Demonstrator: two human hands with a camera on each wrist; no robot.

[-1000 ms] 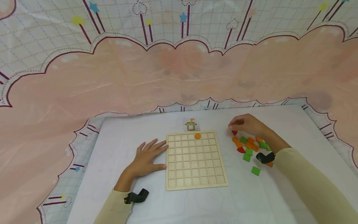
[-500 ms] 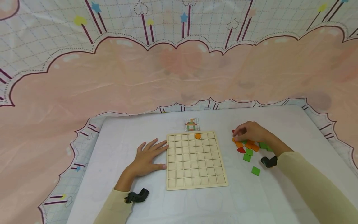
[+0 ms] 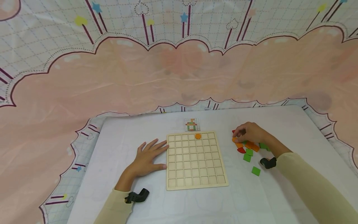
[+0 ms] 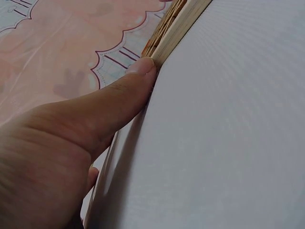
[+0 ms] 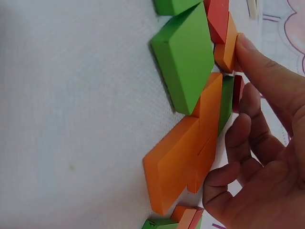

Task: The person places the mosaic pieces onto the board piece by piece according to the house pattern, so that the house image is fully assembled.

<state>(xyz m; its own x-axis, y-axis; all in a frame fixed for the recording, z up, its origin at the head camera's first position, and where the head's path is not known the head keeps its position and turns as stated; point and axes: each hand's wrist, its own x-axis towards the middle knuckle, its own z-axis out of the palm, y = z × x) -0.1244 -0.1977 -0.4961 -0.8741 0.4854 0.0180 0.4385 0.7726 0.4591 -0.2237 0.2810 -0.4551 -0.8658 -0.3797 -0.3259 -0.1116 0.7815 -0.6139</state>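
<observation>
My left hand (image 3: 148,158) lies spread at the left edge of the wooden grid board (image 3: 193,161); in the left wrist view its thumb (image 4: 119,100) presses the board's side. One orange disc (image 3: 198,136) sits in a top-row cell. Over the loose pieces, my right hand (image 3: 250,132) has curled fingers and pinches an orange round piece (image 3: 234,140) at the pile's left end. Seen from the right wrist, the thumb (image 5: 267,71) meets an orange piece, and the other fingertips partly hide what they touch. Green squares (image 3: 247,158) and red pieces (image 3: 241,150) lie close by.
A small printed pattern card (image 3: 192,124) lies beyond the board. Orange pieces (image 3: 252,146) lie bunched under and beside the right hand, and one green square (image 3: 255,170) lies apart, nearer me. White cloth (image 3: 195,205) covers the table.
My right hand has moved down and slightly right, from beside a red piece at the far side of the pile to the orange round piece. My left hand has stayed at the board.
</observation>
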